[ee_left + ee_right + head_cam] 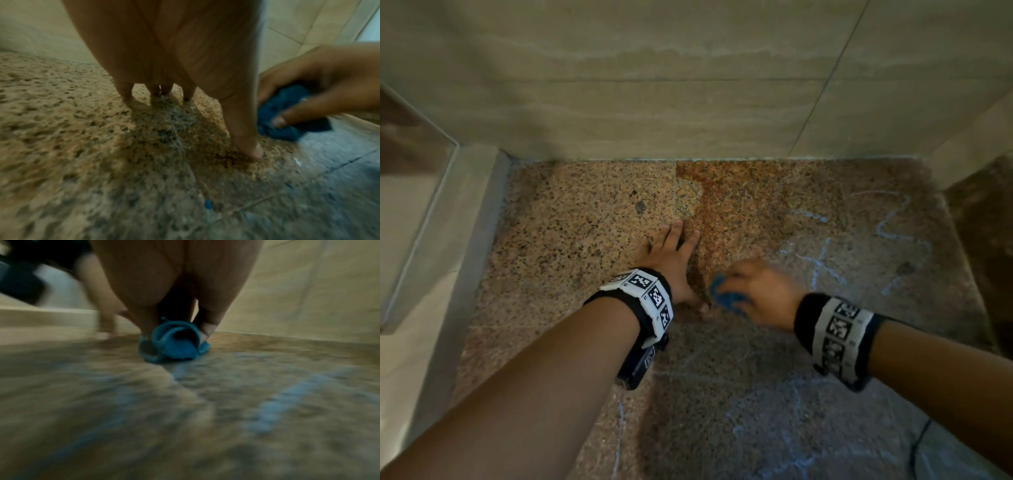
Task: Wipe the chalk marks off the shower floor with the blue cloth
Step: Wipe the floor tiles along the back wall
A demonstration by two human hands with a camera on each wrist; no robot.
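My right hand (753, 291) grips a bunched blue cloth (724, 298) and holds it down on the speckled granite shower floor (571, 233); the hand is motion-blurred. From the left wrist view the cloth (287, 113) sits under curled fingers, and it shows in the right wrist view as a crumpled wad (174, 344). My left hand (674, 260) lies flat on the floor just left of the cloth, fingers spread and straight. Pale blue chalk marks (822, 260) run across the right and near parts of the floor, with a blurred stroke (287, 402) close to the right wrist.
Beige tiled walls (688, 85) close the floor at the back and right. A raised tiled kerb (431, 240) runs along the left side. A rusty brown stain (709, 205) crosses the middle tile. More faint chalk lines (774, 428) lie near me.
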